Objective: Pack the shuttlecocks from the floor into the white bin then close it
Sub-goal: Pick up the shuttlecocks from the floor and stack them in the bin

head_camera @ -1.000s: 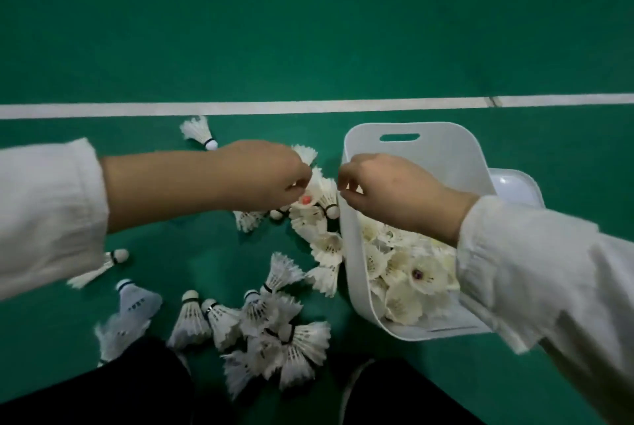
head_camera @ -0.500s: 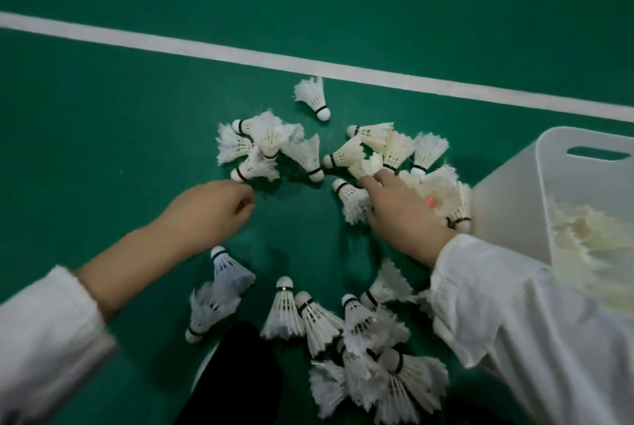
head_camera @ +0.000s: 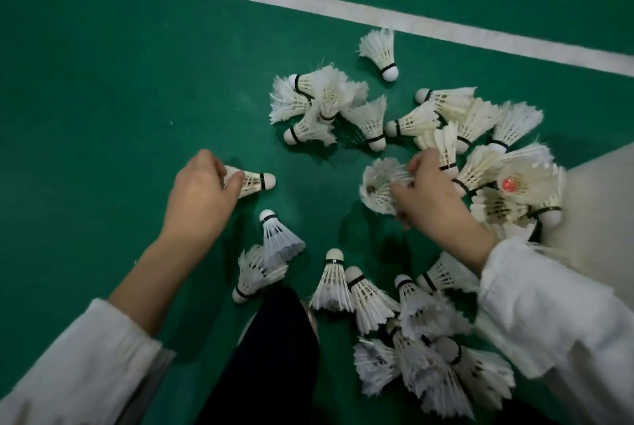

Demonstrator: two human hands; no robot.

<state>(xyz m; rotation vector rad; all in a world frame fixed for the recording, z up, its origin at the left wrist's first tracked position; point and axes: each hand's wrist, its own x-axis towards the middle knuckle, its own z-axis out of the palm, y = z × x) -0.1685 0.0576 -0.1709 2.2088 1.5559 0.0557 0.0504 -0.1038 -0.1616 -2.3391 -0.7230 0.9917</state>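
Observation:
Several white feather shuttlecocks lie scattered on the green court floor. My left hand grips one shuttlecock by its feathers, cork pointing right. My right hand pinches the feather skirt of another shuttlecock lifted with its open end facing me. Only a corner of the white bin shows at the right edge; its inside is out of view. One shuttlecock in the pile beside the bin has a red cork.
A white court line runs diagonally across the top. A lone shuttlecock lies near it. A cluster sits at upper middle, another heap at the bottom. My dark trouser knee is at bottom centre.
The view swung left, pushing the bin to the right edge. Both hands left the bin and dropped to the floor; each has closed on a shuttlecock.

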